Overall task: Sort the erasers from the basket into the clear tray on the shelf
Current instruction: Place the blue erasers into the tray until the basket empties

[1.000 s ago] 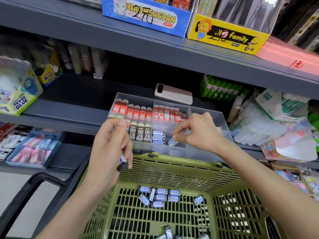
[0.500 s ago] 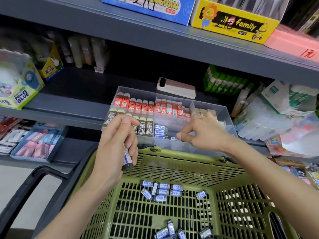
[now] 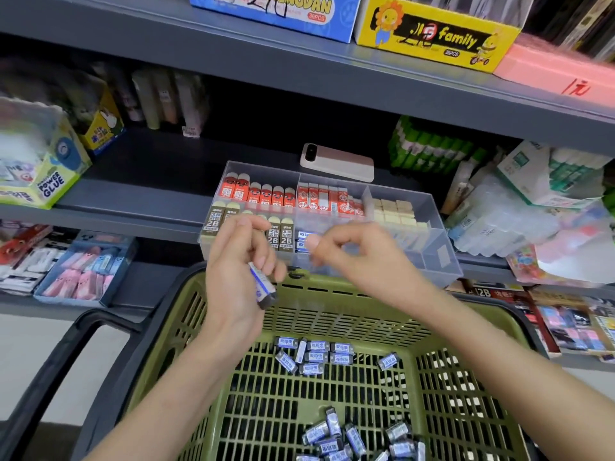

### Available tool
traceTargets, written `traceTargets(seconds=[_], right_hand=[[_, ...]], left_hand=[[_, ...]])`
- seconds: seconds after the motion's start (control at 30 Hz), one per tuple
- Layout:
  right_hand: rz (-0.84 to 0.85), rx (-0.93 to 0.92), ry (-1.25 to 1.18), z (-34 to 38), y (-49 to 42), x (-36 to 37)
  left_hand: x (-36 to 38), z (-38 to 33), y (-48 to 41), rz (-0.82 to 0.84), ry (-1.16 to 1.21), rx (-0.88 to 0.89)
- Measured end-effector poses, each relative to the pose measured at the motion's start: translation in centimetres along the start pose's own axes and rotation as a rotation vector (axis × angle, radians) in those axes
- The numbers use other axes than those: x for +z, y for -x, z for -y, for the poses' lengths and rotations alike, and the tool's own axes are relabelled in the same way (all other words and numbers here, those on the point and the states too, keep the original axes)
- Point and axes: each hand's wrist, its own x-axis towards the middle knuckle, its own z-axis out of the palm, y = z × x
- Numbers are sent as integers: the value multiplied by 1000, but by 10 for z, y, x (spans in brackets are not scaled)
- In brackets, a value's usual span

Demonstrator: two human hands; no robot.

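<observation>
A green plastic basket (image 3: 332, 307) below the shelf holds several small blue-and-white erasers (image 3: 316, 356), scattered over its slatted floor. A clear divided tray (image 3: 432, 234) stands on the shelf edge with rows of red, brown 2B and cream erasers, plus a few blue-and-white ones (image 3: 304, 239) at its front. My left hand (image 3: 239, 277) grips one blue-and-white eraser (image 3: 263, 289) above the basket's far rim. My right hand (image 3: 352, 251) hovers in front of the tray with loosely curled fingers and holds nothing.
A pink phone (image 3: 336, 161) lies on the shelf behind the tray. A Power Glue box (image 3: 43, 181) stands left, green glue sticks (image 3: 429, 151) and bagged goods right. The basket's black handle (image 3: 83, 344) hangs at lower left. An upper shelf (image 3: 299, 61) overhangs.
My right hand put its eraser into the tray's front compartment and has drawn back empty. My left hand stayed near the basket rim with its eraser.
</observation>
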Motion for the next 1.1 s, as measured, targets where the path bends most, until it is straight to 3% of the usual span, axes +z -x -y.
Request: traceTargets(seconds=[0.07, 0.2, 0.33, 0.5, 0.63, 0.73, 0.83, 0.93, 1.1], right_hand=[[79, 32, -137, 17, 16, 15], [-24, 108, -245, 23, 30, 31], [24, 195, -392, 25, 33, 33], [-111, 235, -740, 22, 28, 11], [-213, 251, -739, 2, 7, -20], [-126, 261, -528, -14, -15, -40], [20, 269, -10, -24, -38, -47], [130, 160, 448, -24, -57, -44], [175, 61, 842, -27, -68, -28]], left_hand=[[10, 2, 3, -6, -7, 56], [16, 3, 7, -12, -30, 130], [18, 8, 12, 53, -92, 187], [13, 11, 9, 270, -293, 259], [1, 9, 4, 335, -483, 337], [-6, 6, 4, 295, -568, 361], [-8, 3, 3, 267, -585, 377], [-9, 0, 2, 250, -587, 389], [-14, -5, 0, 237, -605, 418]])
